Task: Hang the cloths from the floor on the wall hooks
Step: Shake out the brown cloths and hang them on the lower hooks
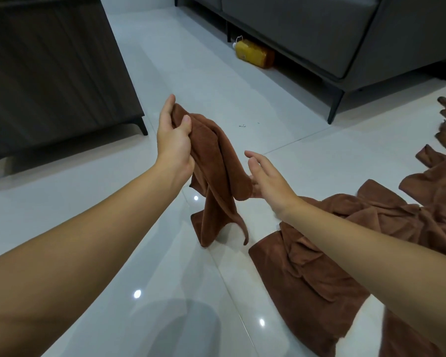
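One brown cloth hangs bunched in your left hand; let your open, empty right hand find its edge and spread it

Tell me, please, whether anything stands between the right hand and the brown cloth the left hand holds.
Nothing visible does: the open right hand is at the edge of the brown terry cloth gripped by the left hand.

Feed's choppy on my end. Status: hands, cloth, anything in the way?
Left hand grips brown cloth by its top, cloth hanging. Right hand open, at its lower fold. More cloths heaped on floor at right; wall hooks not in view.
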Demonstrator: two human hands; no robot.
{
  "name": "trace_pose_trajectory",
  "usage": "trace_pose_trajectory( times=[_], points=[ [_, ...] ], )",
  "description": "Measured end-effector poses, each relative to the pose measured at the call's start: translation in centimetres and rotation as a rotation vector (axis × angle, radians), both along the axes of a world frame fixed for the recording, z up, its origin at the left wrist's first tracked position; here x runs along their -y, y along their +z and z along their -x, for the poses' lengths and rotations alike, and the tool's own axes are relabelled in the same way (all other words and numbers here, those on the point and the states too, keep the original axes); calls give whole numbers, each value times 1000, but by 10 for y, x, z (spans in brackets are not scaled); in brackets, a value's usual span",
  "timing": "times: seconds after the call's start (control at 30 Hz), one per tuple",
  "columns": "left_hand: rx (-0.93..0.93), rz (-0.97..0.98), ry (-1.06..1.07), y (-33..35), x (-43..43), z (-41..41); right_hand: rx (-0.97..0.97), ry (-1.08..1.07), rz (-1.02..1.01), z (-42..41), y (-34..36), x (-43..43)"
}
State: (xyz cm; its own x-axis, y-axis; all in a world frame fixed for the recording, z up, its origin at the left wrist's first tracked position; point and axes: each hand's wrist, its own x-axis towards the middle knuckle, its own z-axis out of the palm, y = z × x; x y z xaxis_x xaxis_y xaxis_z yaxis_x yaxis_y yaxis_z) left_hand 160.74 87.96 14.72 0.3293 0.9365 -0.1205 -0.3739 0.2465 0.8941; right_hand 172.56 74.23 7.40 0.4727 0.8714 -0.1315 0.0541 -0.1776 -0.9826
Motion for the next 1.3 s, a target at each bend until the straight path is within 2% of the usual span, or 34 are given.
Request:
trace_pose_trajectory(
  times=[0.13, 0.27, 0.43, 0.57, 0.67, 0.73, 0.83, 0.9, 1.03, 1.17, 1.27, 1.3],
  points=[
    [-53, 16, 43, -10, -6, 3, -99, -27, -74, 8, 0, -2],
    [-9, 97, 30, -7, -4, 4, -304, -60, -186, 15, -2, -3],
    [26, 178, -7, 0, 4, -2, -136, 76, -136, 25, -10, -4],
    [16, 175, -47, 3, 5, -1, -38, -14, -155, 20, -4, -7],
    [-8, 178, -70, 2, -8, 6, -63, -137, -200, 5, 9, -12],
    [-79, 138, -100, 0, -16, 13, -93, -210, -242, -11, 20, -15],
    [-311, -69, -207, -7, -22, 21, -39, -274, -269, -32, 34, -16],
    [-438, -134, -261, -8, -21, 20, -16, -287, -245, -38, 42, -15],
    [-699, -279, -231, -6, -21, 15, -63, -359, -224, -46, 55, -15],
    [-747, -259, -195, -6, -32, 22, -240, -495, -252, -62, 67, -5],
    [-831, -253, -173, -4, -40, 24, -413, -358, -325, -70, 71, 3],
    [-805, -221, -168, -3, -41, 23, -452, -276, -348, -70, 71, 3]
  ],
)
